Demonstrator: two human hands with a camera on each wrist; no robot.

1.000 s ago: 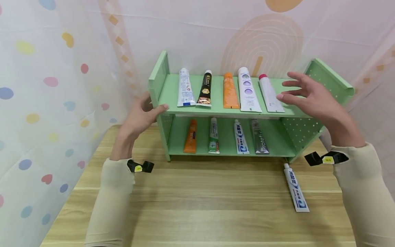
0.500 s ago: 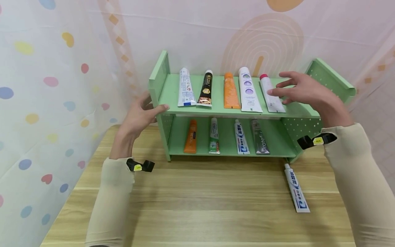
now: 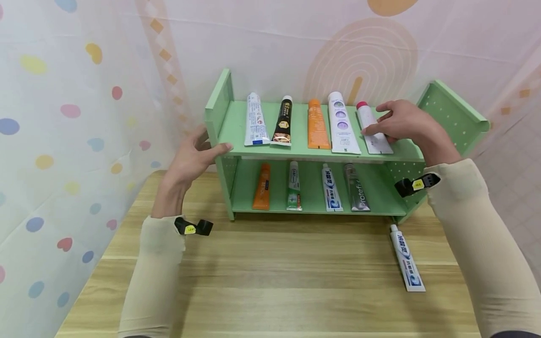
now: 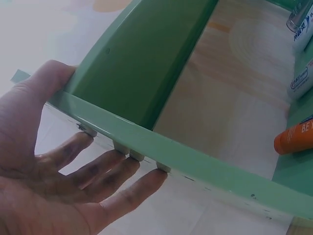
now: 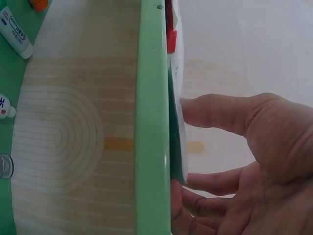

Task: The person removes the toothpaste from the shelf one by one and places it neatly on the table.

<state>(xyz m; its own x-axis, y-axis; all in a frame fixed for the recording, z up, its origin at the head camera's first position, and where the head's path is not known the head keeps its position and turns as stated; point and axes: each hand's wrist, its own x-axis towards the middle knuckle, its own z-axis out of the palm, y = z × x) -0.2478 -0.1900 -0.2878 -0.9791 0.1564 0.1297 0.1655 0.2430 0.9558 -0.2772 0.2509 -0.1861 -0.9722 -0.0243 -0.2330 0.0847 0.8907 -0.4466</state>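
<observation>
mint-green two-tier shelf [image 3: 384,188] stands on the wood-grained table [image 3: 287,263], its thin end panel [image 3: 217,101] clasped in the left hand [image 3: 190,157]; on its upper board [image 3: 300,124], i see the right hand [image 3: 405,121] pinching a flat-ended, red-capped white tube [image 3: 378,143].

Diffuse light makes the head view bright, with soft shadows on the wooden tabletop [image 3: 304,272] beside both sleeves [image 3: 149,272]. The 2 wrist views look dimmer and hazier, the left one washed pale at its upper left corner.
</observation>
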